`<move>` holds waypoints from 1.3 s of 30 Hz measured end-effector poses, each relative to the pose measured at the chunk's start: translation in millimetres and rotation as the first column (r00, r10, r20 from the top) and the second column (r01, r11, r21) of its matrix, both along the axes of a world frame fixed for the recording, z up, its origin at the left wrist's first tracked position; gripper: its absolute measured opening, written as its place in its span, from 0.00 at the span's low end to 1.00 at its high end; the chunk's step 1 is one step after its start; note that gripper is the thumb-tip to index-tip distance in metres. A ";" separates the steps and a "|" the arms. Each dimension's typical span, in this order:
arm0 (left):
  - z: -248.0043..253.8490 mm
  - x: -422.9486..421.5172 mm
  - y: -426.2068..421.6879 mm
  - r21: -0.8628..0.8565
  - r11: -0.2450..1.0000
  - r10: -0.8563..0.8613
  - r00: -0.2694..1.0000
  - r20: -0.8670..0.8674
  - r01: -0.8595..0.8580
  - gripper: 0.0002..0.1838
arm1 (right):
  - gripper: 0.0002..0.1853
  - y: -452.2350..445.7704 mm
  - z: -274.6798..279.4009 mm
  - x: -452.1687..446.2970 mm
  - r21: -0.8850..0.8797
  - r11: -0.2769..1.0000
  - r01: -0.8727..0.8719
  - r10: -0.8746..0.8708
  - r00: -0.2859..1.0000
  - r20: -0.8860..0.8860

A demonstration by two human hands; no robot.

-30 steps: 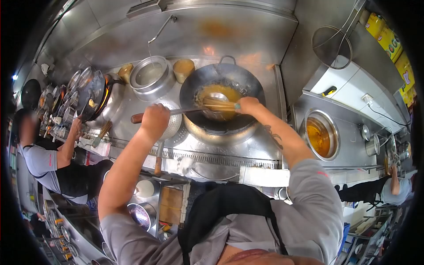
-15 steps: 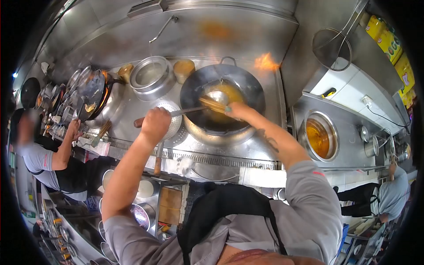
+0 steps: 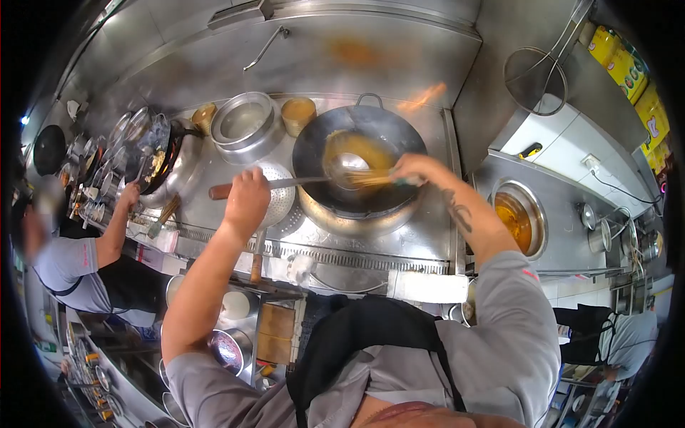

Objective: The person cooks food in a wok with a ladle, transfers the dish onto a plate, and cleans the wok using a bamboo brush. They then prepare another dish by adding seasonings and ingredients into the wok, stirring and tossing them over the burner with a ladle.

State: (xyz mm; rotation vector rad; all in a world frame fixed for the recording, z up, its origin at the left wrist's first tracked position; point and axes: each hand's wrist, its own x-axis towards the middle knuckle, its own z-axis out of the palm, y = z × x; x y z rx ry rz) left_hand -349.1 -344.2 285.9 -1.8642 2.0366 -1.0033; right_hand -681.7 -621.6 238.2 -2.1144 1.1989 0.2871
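Note:
My left hand is wrapped around the handle of a ladle, its wooden end jutting out to the left. The ladle's round metal bowl sits inside a large black wok holding yellowish liquid. In my right hand is a bamboo brush, its bristles pointing left against or just beside the ladle bowl; motion blur hides whether they touch. Under and beside my left hand lies a perforated skimmer with a wooden handle.
Nested steel pots and a brown tub stand left of the wok. Flame shows behind it. A steel pot of orange liquid is at right, below a hanging strainer. A co-worker cooks at left; another person stands at right.
My right hand has moved right and slightly towards me, and the bamboo brush now lies more level. The ladle has shifted slightly left. The flame has thinned.

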 end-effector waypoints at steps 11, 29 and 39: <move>-83.6 29.7 39.8 0.400 0.893 0.342 0.268 -0.901 0.205 0.20 | 0.19 -12.0 -39.9 17.1 -0.659 0.719 -0.222 0.101 0.971 -0.217; -101.8 23.0 35.4 0.381 0.902 0.404 0.709 -0.578 -0.204 0.17 | 0.25 8.2 3.9 -23.9 -0.314 0.919 0.239 -0.187 0.964 0.188; -100.9 12.1 41.3 0.416 0.901 0.408 0.579 -0.706 -0.127 0.14 | 0.20 -10.8 -15.6 -11.1 -0.476 0.876 0.082 -0.052 0.996 0.075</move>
